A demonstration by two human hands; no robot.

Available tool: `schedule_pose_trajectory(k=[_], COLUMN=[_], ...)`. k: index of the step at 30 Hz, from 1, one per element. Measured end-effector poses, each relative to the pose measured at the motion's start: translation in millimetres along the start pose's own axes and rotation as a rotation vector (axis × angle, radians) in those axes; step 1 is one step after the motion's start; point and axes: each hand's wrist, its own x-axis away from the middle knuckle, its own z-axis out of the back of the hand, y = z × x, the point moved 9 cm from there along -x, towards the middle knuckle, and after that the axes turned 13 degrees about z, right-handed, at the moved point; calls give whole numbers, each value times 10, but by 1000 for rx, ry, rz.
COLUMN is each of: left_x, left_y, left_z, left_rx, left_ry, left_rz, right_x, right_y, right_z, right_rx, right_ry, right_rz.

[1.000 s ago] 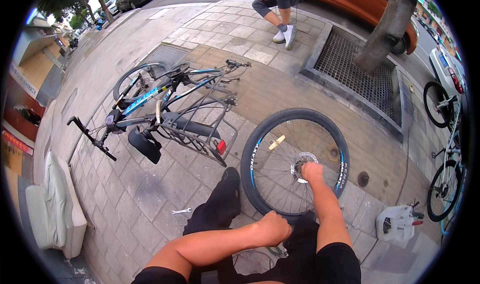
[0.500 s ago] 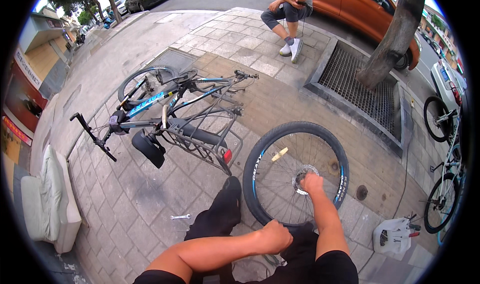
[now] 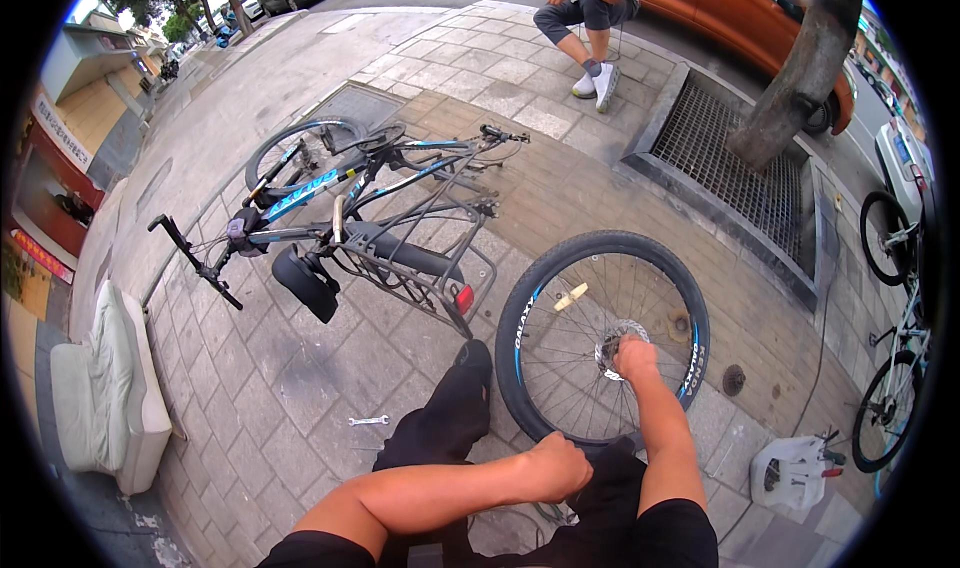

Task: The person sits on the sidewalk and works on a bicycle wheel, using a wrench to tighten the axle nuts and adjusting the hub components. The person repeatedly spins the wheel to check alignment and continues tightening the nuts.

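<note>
Wheel (image 3: 509, 348) on the paving, directly before the person. Right hand (image 3: 636, 358) at the wheel's centre, fingers bent in narrowly by the rotor (image 3: 602, 358); fingertips hidden, so cannot tell whether they grip the hub or only touch it. Left hand (image 3: 560, 467) curled into a fist just below the wheel's near edge, over dark trousers (image 3: 432, 413); contents, if any, hidden. Bike (image 3: 305, 197) on its side, left of the wheel. Wrench (image 3: 369, 421) on paving, lower left of the wheel; white tub (image 3: 786, 473) lower right.
</note>
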Motion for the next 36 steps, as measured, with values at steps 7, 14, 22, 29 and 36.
schedule_pose_trajectory(k=[7, 14, 22, 29, 36], left_x=[-30, 6, 77, 89, 9], left_y=[14, 17, 10, -373, -1210], left_z=[4, 115, 186, 409, 326], left_rx=[-14, -18, -62, -9, -11], left_ry=[-10, -2, -53, 183, 381], left_rz=[-6, 43, 43, 135, 481], right_x=[-188, -115, -137, -149, 464], right_y=[101, 52, 282, 755, 958], right_z=[-325, -182, -176, -262, 623], right_rx=[77, -115, -232, -359, -353], right_ry=[44, 213, 108, 208, 181], right_rz=[93, 149, -43, -148, -74])
